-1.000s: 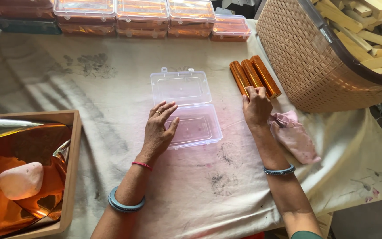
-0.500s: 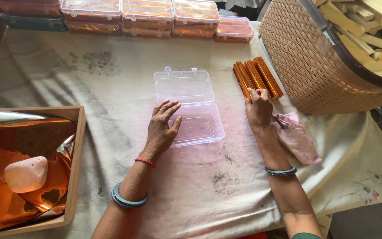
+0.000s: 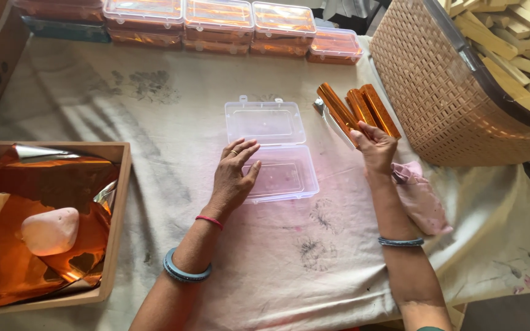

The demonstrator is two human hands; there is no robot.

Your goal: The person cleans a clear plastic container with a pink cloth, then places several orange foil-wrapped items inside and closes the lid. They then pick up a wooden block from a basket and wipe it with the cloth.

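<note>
An open clear plastic box (image 3: 280, 179) lies in the middle of the cloth-covered table, lid flipped back (image 3: 265, 121). My left hand (image 3: 233, 176) rests flat on the box's left edge, fingers spread. My right hand (image 3: 374, 147) grips the near ends of three copper-foil-wrapped sticks (image 3: 358, 109) and lifts them slightly off the cloth, just right of the box. A metal blade-like tool (image 3: 332, 122) lies beside the sticks.
A woven basket (image 3: 455, 92) of bare wooden sticks stands at right. Several closed boxes of foil-wrapped sticks (image 3: 216, 23) line the far edge. A wooden tray (image 3: 118, 214) at left holds copper foil and a pale stone (image 3: 50, 230). A pink cloth (image 3: 421, 199) lies by my right wrist.
My right hand has closed around the near ends of the foil-wrapped sticks and raised them a little. My left hand stays on the box.
</note>
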